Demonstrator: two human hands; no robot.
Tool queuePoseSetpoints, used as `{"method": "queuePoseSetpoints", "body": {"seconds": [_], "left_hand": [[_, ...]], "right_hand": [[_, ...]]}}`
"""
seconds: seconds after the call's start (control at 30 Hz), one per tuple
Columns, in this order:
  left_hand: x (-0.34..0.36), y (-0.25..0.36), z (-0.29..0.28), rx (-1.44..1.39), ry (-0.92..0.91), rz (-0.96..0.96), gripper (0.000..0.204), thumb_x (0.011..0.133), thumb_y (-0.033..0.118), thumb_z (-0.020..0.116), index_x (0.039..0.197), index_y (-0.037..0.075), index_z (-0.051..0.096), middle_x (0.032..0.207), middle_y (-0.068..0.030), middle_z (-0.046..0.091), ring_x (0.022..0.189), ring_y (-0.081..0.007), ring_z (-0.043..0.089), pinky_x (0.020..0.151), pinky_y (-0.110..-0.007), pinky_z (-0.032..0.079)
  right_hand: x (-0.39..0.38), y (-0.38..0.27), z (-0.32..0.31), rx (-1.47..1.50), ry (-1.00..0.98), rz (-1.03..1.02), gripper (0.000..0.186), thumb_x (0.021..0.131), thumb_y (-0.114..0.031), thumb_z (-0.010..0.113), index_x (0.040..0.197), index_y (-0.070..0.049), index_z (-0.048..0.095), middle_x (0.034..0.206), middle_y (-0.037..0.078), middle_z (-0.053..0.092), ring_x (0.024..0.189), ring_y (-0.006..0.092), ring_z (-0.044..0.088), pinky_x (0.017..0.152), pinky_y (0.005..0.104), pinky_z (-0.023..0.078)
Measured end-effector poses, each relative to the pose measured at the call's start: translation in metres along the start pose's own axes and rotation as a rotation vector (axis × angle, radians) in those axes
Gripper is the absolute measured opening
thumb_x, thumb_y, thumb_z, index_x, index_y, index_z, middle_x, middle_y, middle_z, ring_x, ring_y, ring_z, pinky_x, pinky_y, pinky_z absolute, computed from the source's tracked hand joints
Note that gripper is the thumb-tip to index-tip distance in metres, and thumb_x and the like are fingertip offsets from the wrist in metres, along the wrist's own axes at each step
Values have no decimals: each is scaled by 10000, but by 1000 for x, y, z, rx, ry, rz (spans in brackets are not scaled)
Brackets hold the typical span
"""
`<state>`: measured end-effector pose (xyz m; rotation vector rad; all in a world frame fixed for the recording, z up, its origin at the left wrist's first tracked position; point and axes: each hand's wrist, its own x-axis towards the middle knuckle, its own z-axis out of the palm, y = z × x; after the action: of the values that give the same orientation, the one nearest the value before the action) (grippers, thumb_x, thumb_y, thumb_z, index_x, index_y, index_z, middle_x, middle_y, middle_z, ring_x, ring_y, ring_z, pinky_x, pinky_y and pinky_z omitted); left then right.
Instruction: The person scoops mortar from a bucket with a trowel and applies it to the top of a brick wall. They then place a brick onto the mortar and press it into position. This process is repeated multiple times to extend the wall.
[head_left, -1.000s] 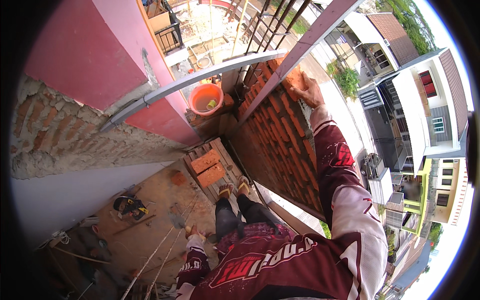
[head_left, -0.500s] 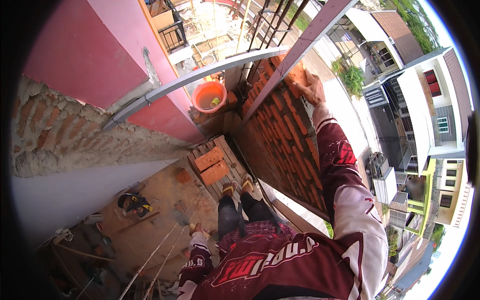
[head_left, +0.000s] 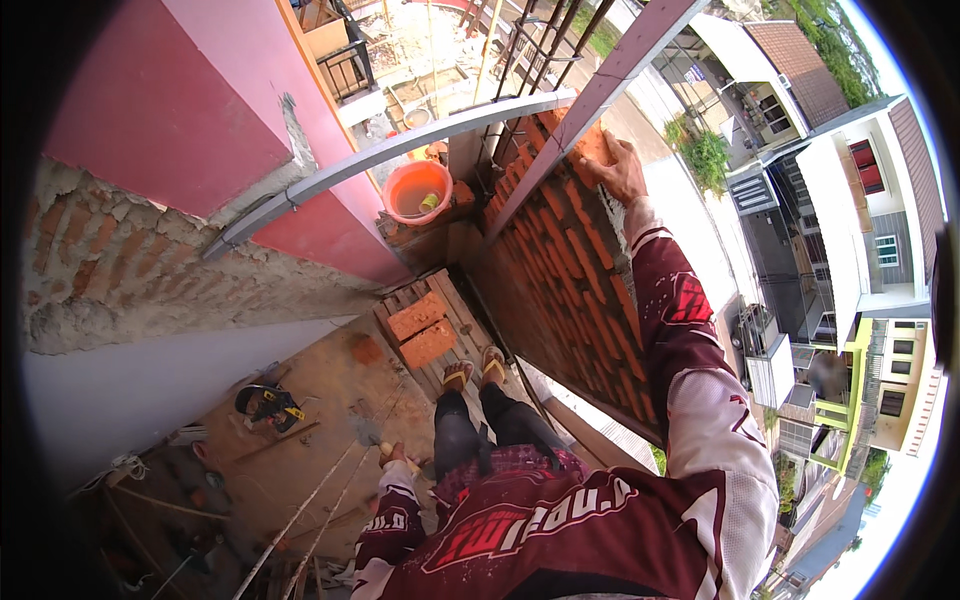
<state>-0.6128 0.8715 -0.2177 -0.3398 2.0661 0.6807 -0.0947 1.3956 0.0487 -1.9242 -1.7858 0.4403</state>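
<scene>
My right hand (head_left: 624,175) is stretched out to the top of a brick wall (head_left: 570,250). Its fingers and thumb hold the end of an orange brick (head_left: 592,150) on the top course, close beside the upright metal post (head_left: 600,95). Down by my left thigh, my left hand (head_left: 399,458) is closed round the handle of a trowel (head_left: 366,430), whose grey blade points away from me over the floor. Dark mortar shows between the rows of the wall's bricks.
Two loose bricks (head_left: 424,328) lie on wooden planks (head_left: 455,352) by my feet. An orange bucket (head_left: 418,192) stands beyond them, under a grey crossbar (head_left: 400,145). Slanting ropes (head_left: 318,520) cross at lower left, near a black and yellow tool (head_left: 272,405). Outside the wall is a drop to the street.
My right hand has shifted very slightly along the wall top, toward the post, still on the brick. The left hand and trowel have barely moved.
</scene>
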Motion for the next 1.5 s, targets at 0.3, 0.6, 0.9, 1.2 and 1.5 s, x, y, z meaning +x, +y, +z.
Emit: {"method": "queuePoseSetpoints", "body": {"seconds": [0.3,0.6,0.9,1.2,1.5], "left_hand": [[-24,1,14,-64,-45,-115,274,870,140,703,1000,22,492,684,-107,533,495,-256,559,448,-445,517],[-17,-20,-1,-120,-82,-128,269,868,213,723,924,51,515,671,-54,518,501,-222,578,442,-372,512],[-16,-56,-6,-208,-258,-384,289,867,338,723,820,141,516,667,-23,513,546,-215,560,505,-372,509],[-60,-90,4,31,-179,-407,368,846,255,768,1081,109,524,742,-62,543,529,-231,604,450,-393,526],[-67,-150,-36,-2,11,-530,307,853,227,735,1023,123,501,728,-73,539,460,-254,568,392,-412,511]], "right_hand": [[1,13,8,-26,65,-71,942,731,-519,753,1445,14,448,1334,303,502,1260,414,497,1059,418,406],[-5,3,9,-62,54,-22,944,780,-524,741,1479,8,394,1407,301,445,1335,420,423,1112,438,354],[-279,-42,168,204,-111,-262,519,846,-251,723,1300,-51,572,1305,230,512,1196,396,497,1010,459,423],[-403,50,386,-113,-1038,178,565,823,-303,719,1321,-82,569,1341,228,516,1265,404,481,1082,465,393],[-331,62,603,-535,-952,-846,650,971,-344,478,1558,-257,213,1601,170,231,1472,363,224,1182,552,186]]}}
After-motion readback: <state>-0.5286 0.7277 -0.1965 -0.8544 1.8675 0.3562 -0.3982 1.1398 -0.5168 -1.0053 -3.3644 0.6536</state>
